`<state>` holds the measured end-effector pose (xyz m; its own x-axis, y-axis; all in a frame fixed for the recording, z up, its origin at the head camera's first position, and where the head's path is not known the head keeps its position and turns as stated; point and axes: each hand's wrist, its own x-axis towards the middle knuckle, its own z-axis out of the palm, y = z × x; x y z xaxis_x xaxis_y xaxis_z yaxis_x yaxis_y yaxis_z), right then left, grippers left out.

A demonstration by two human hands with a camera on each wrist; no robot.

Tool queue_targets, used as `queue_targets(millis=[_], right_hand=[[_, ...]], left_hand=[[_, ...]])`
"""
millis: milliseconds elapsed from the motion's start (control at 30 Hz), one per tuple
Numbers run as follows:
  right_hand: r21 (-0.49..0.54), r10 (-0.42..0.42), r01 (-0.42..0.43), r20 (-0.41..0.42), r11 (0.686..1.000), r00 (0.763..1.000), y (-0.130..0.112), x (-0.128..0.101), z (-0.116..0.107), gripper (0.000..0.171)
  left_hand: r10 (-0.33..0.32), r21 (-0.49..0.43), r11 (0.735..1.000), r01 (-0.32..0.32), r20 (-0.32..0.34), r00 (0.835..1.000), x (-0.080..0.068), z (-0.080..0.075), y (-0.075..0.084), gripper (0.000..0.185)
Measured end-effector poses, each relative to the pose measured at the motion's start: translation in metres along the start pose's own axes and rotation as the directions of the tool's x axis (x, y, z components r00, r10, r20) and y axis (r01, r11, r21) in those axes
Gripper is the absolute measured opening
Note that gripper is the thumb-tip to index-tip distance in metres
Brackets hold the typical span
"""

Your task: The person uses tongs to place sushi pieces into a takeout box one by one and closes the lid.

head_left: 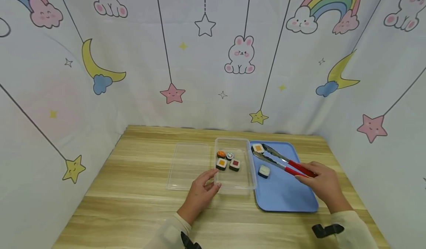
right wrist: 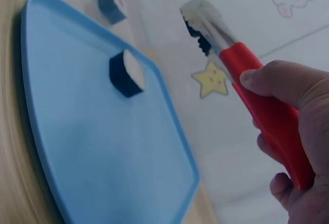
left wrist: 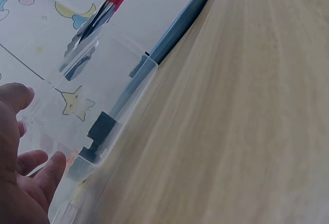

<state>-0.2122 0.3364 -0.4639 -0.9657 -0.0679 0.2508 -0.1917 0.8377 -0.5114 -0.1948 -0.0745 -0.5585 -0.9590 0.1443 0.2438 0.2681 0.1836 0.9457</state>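
Observation:
The left hand (head_left: 202,189) touches the left rim of a clear plastic box (head_left: 244,180) with extended, relaxed fingers. Inside that box sit several toy sushi pieces, among them a roll with a dark red centre (head_left: 234,164) and an orange-topped piece (head_left: 221,154). The right hand (head_left: 324,180) grips red-handled metal tongs (head_left: 293,165), thumb along one handle in the right wrist view. Between the tong tips, over the tray's far left corner, shows a sushi piece with an orange centre (head_left: 257,148). A pale-topped sushi piece (head_left: 264,171) lies on the blue tray (head_left: 283,197).
Left of the box, a clear flat lid (head_left: 186,164) lies on the wooden table (head_left: 133,204). The box's right side borders the tray. A patterned cloth (head_left: 206,64) hangs around the back and sides.

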Motion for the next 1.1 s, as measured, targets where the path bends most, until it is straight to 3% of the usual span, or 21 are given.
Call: queue_targets(millis=[533,800,933,1100], right_hand=[[0.098,-0.142,0.132,0.108,0.986,0.984,-0.038,0.021,0.036,0.04],[0.058,-0.208,0.201,0.201,0.978,0.957,-0.057,0.028,0.046,0.037],[0.059,-0.257,0.25,0.243,0.966,0.935,-0.065,0.031,0.048,0.035],[0.052,-0.258,0.254,0.303,0.966,0.917,-0.071,0.036,0.049,0.035]], left_hand=[[0.001,-0.024,1.0,-0.001,0.0,1.0,0.001,0.0,0.001,0.049],[-0.017,-0.042,0.999,0.016,-0.015,1.0,0.0,0.002,0.004,0.05],[-0.021,-0.023,1.0,0.021,-0.024,0.999,-0.001,0.003,0.012,0.049],[-0.028,-0.016,0.999,0.028,-0.017,0.999,-0.002,0.001,0.028,0.048]])
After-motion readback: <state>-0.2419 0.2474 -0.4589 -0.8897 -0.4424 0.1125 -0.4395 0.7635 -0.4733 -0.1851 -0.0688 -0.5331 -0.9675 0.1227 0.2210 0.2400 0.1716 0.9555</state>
